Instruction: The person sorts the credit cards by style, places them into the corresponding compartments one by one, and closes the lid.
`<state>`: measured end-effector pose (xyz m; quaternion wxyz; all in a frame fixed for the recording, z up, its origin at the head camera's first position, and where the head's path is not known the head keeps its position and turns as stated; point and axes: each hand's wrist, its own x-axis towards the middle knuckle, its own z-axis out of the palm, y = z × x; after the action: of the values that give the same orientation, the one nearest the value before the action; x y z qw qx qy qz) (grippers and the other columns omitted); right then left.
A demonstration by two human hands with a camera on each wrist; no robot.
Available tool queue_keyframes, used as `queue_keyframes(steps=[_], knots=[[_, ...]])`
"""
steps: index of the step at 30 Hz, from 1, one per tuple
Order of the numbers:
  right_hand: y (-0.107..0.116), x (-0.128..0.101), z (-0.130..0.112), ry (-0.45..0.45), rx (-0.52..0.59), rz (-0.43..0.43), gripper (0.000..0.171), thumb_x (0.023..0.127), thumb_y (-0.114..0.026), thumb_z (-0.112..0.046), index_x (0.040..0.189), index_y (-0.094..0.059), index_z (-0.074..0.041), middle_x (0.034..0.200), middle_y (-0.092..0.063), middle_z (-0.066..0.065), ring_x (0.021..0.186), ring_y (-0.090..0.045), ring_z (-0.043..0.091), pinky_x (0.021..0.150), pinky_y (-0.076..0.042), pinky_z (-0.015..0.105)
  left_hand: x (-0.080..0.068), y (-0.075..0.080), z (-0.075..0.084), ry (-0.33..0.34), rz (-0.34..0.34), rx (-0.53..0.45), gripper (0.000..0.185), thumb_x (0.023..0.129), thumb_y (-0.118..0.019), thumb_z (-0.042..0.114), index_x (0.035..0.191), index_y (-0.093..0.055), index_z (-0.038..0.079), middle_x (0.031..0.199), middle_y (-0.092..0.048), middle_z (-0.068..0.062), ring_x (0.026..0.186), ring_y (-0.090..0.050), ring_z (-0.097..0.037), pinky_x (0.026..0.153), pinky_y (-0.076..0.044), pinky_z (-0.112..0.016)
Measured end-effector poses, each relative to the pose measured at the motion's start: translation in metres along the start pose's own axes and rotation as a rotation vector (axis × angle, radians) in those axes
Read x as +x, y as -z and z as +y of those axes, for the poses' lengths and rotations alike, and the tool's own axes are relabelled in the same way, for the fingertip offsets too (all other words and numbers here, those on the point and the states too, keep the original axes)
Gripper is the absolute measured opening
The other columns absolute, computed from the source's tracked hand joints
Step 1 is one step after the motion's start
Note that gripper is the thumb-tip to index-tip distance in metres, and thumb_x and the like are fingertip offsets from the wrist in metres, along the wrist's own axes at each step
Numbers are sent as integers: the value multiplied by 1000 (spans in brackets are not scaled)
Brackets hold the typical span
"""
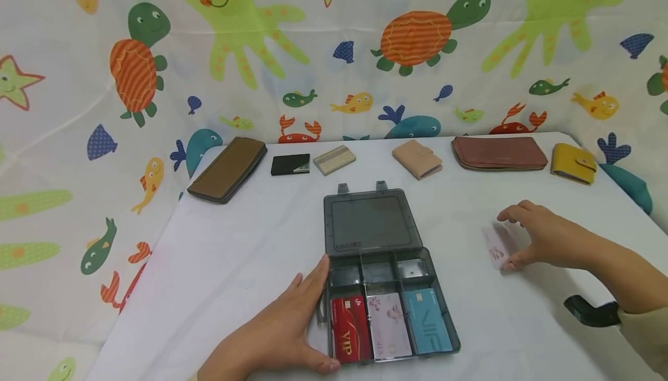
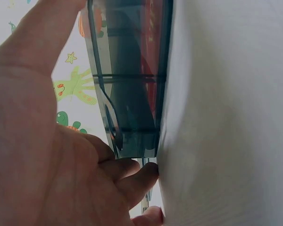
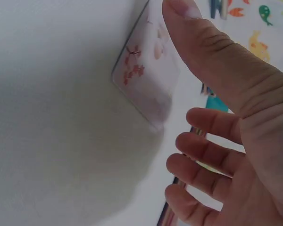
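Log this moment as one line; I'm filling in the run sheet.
left hand: rests against open case | right hand: pinches pale card over table | case: red, pale, blue cards

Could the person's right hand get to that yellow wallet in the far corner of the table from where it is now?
Probably yes. The right hand, holding a pale card, has only bare white table between it and the yellow wallet.
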<state>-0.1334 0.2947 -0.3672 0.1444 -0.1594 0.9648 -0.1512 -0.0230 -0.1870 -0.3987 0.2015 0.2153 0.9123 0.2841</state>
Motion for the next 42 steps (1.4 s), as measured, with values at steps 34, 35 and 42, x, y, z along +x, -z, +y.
queue_keyframes(steps=[34,35,42], knots=[[-8,7,11,-94,588,-9,42,102,-65,-30,129,-63,2,103,-69,9,92,-59,22,73,-52,30,1,-1,-2,-5,2,-18,148,54,-85,75,165,-1,26,169,-7,10,152,-18,-14,122,-6,-51],[-9,7,8,-90,614,-14,41,103,-64,-29,129,-63,3,102,-70,9,91,-59,21,73,-51,30,1,-1,-2,-6,3,-17,148,54,-85,75,165,-1,26,169,-7,10,152,-19,-14,122,-6,-50],[-16,8,-34,-17,717,-32,32,101,-66,-25,121,-66,1,90,-68,11,81,-60,25,65,-47,32,0,-1,-1,1,5,-6,148,54,-85,75,165,-1,27,169,-7,10,152,-19,-15,121,-8,-51]])
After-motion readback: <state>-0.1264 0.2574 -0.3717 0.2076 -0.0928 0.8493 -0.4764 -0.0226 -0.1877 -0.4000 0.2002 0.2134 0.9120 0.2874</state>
